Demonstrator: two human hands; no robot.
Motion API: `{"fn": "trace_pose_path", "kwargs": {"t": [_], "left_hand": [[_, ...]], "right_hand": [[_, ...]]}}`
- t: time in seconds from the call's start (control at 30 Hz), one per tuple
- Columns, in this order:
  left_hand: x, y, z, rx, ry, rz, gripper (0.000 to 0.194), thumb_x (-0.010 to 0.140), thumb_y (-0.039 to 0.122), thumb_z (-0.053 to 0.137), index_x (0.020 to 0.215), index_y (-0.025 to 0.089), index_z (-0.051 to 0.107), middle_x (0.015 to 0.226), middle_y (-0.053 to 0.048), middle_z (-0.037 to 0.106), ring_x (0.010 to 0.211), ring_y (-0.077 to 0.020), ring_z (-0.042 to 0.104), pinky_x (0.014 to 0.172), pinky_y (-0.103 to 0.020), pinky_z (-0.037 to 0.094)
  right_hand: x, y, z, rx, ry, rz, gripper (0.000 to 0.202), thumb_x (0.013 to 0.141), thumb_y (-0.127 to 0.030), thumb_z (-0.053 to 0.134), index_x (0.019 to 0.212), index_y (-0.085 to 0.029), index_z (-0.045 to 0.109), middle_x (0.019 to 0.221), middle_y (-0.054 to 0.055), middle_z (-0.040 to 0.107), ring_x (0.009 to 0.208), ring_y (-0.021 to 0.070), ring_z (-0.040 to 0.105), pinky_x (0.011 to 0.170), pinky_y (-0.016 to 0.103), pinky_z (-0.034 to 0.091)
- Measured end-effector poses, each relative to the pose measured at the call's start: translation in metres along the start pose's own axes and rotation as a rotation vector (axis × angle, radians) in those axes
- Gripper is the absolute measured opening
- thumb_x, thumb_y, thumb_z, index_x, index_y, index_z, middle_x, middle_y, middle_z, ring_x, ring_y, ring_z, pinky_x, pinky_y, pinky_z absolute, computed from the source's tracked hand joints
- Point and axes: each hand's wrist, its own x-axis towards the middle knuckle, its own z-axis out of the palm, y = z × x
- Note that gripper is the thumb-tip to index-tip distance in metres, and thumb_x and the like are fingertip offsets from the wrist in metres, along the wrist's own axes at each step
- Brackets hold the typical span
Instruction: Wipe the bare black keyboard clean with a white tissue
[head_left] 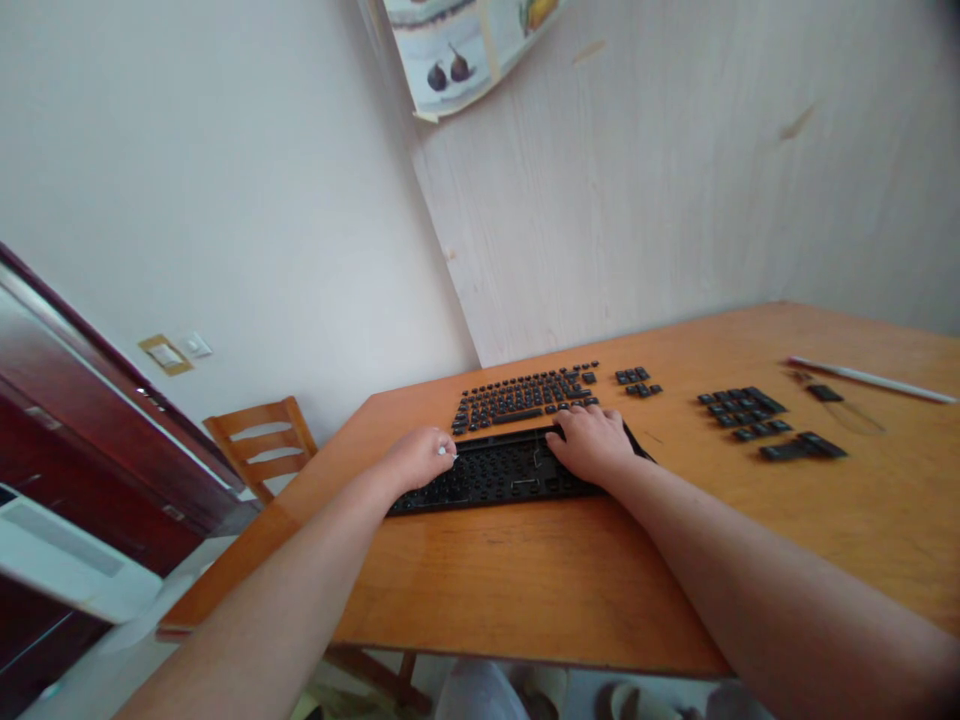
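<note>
A black keyboard base [517,488] with its keycaps off lies on the table in front of me. Over its left end is my left hand [424,458], fingers closed in a pinch on a small white item [445,452]; it looks like a wad or tip, too small to name surely. My right hand [594,440] rests on the right part of the base, fingers stretched toward its far edge and thumb apart. Just beyond the base, loose black keycaps [517,398] are laid out in keyboard order.
Smaller keycap groups [637,382] and number-pad keycaps [739,410] lie to the right. Farther right are a wire tool with a dark handle [825,393] and a long white stick [877,378]. A wooden chair [262,440] stands left of the table [525,580].
</note>
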Motion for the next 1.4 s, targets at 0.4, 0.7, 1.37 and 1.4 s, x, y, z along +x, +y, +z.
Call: {"fn": "trace_pose_path", "kwargs": {"t": [0.4,0.7,1.37,1.4], "left_hand": [[-0.007,0.009,-0.007,0.090,-0.071,0.099,0.022,0.077,0.019,0.054,0.086,0.018,0.073,0.085,-0.004,0.069,0.081,-0.0180,0.063,0.073,-0.025,0.046],[-0.005,0.024,-0.014,0.218,-0.073,0.141,0.022,0.076,0.015,0.053,0.077,0.022,0.074,0.082,-0.004,0.066,0.081,-0.0193,0.060,0.071,-0.027,0.043],[-0.012,0.022,-0.008,0.231,-0.011,0.140,0.019,0.075,0.011,0.054,0.083,0.023,0.066,0.088,-0.003,0.068,0.087,-0.0204,0.059,0.076,-0.029,0.043],[-0.013,0.023,-0.008,0.237,-0.007,0.138,0.019,0.075,0.011,0.054,0.085,0.023,0.065,0.088,-0.003,0.068,0.088,-0.0207,0.058,0.076,-0.029,0.042]], "right_hand": [[-0.001,-0.001,-0.001,-0.005,0.011,0.001,0.041,0.091,-0.044,0.041,0.109,-0.018,0.066,0.117,0.016,0.064,0.112,0.0337,0.051,0.094,0.048,0.030],[0.000,0.000,0.001,0.006,0.023,-0.002,0.041,0.091,-0.044,0.041,0.111,-0.018,0.065,0.117,0.015,0.064,0.112,0.0340,0.051,0.095,0.049,0.029],[-0.001,-0.001,-0.003,0.009,0.003,0.011,0.043,0.090,-0.044,0.041,0.115,-0.018,0.064,0.120,0.016,0.063,0.113,0.0339,0.050,0.096,0.049,0.029],[0.000,-0.001,-0.002,0.009,0.007,0.010,0.043,0.090,-0.044,0.041,0.115,-0.018,0.064,0.119,0.016,0.063,0.113,0.0340,0.050,0.096,0.049,0.029]]}}
